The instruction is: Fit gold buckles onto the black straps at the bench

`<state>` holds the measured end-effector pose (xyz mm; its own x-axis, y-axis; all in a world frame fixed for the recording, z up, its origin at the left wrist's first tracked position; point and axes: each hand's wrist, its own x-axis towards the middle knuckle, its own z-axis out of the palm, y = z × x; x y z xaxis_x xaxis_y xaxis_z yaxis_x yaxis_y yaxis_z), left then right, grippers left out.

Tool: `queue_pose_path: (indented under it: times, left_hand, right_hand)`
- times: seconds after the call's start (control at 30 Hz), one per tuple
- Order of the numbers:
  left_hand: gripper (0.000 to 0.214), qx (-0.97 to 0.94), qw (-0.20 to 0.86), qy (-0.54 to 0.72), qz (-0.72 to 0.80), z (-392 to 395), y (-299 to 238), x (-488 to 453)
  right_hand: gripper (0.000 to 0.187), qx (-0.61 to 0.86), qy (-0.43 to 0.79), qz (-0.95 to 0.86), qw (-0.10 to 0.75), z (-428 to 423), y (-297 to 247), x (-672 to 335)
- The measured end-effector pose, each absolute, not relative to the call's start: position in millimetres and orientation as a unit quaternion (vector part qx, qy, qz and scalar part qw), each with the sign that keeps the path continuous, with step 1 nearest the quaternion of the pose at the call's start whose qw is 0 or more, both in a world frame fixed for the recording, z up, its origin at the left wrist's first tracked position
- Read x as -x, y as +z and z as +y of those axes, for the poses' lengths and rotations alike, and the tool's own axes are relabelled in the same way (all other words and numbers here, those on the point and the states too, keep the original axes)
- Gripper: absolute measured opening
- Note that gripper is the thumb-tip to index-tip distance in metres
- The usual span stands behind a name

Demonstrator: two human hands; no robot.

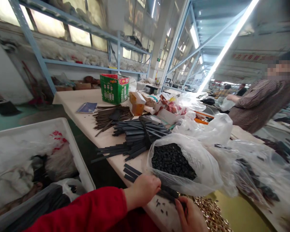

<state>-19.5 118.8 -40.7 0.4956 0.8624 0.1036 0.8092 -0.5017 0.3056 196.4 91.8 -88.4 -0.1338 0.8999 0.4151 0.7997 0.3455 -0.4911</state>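
Observation:
My left hand [145, 188], in a red sleeve, is curled into a loose fist at the table's near edge and grips the end of some flat black strips [168, 192]. My right hand [190, 216] is closed on the other end of the same strips, low in the view. Just behind both hands sits an open clear plastic bag of small black pieces [172, 159]. A few loose black bits [162, 207] lie on the table between my hands. A heap of more black strips [137, 133] lies further back.
A white bin [70, 135] with bagged material stands to the left below the table. A green carton [114, 87], small boxes and plastic bags crowd the far table. Small brass-coloured parts [211, 214] lie at the right. Another person [263, 100] stands at the right.

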Motion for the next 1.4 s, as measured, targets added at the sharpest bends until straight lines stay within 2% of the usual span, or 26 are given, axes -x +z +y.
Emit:
queue_pose_path:
  times: [0.13,0.33,0.5,0.7,1.0,1.17,1.2,1.27,1.3,1.33,1.4]
  left_hand:
    - [0.016,-0.866,0.065,0.123,0.481,137,-66,8]
    - [0.018,-0.806,0.008,0.115,0.581,164,-53,68]
    - [0.012,-0.751,-0.018,0.081,0.655,200,-49,103]
    - [0.014,-0.715,0.006,0.090,0.694,199,-55,100]
    - [0.005,-0.656,0.043,0.216,0.722,190,-42,107]
    - [0.011,-0.655,0.039,0.371,0.657,148,19,111]
    - [0.012,-0.649,0.035,0.419,0.634,136,38,111]
    - [0.017,-0.614,0.044,0.593,0.520,111,76,110]
    - [0.019,-0.609,0.045,0.628,0.483,100,92,108]
    - [0.020,-0.607,0.040,0.644,0.464,90,105,105]
    - [0.026,-0.648,0.071,0.583,0.486,78,114,96]
  right_hand:
    - [0.039,0.489,-0.173,-0.809,0.276,120,-116,-211]
    - [0.041,0.474,-0.259,-0.801,0.259,105,-131,-213]
    - [0.038,0.488,-0.251,-0.801,0.241,99,-129,-206]
    - [0.034,0.467,-0.236,-0.822,0.224,87,-132,-206]
    - [0.033,0.494,-0.209,-0.804,0.258,64,-105,-191]
    - [0.025,0.531,-0.140,-0.796,0.255,55,-91,-188]
    - [0.023,0.538,-0.125,-0.794,0.254,57,-87,-188]
    - [0.021,0.552,-0.103,-0.787,0.257,65,-74,-186]
    - [0.021,0.558,-0.094,-0.783,0.260,72,-66,-185]
    - [0.021,0.563,-0.087,-0.779,0.261,81,-58,-183]
    - [0.021,0.581,-0.070,-0.773,0.246,101,-41,-180]
